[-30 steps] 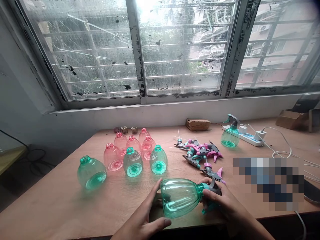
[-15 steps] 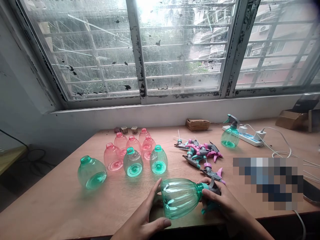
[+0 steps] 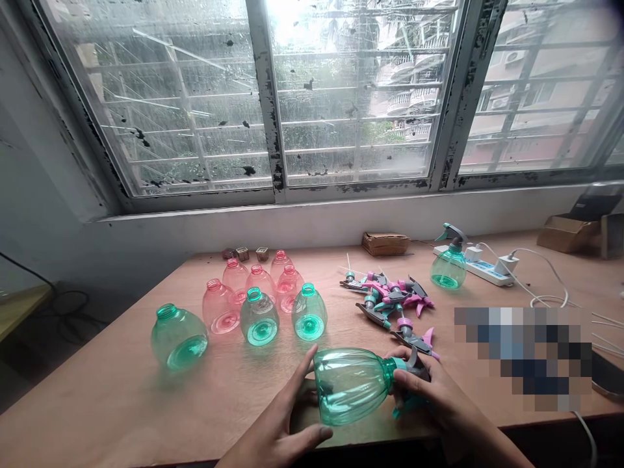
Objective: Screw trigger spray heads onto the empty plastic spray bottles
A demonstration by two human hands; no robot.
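A clear green spray bottle [image 3: 348, 387] lies sideways in front of me, over the table's near edge. Its base points left and its neck right. My left hand [image 3: 280, 416] spans the base, index finger at the upper rim and thumb at the lower; its other fingers are partly hidden behind the bottle. My right hand [image 3: 429, 380] is closed around the grey and teal trigger sprayer [image 3: 414, 367] at the neck. Just beyond the bottle stand two upright green bottles [image 3: 309, 318], and another green bottle [image 3: 179, 338] leans at the left.
Several pink bottles [image 3: 221, 309] cluster behind the green ones. A heap of pink, teal and grey trigger sprayers [image 3: 390, 292] lies right of centre. Farther back are a fitted spray bottle [image 3: 448, 268], a white power strip [image 3: 490, 270] with cables and a brown package [image 3: 386, 243].
Both hands and the bottle stay almost where they were. Only the highlights on the bottle's ribs look slightly different, and the left fingers have shifted a little.
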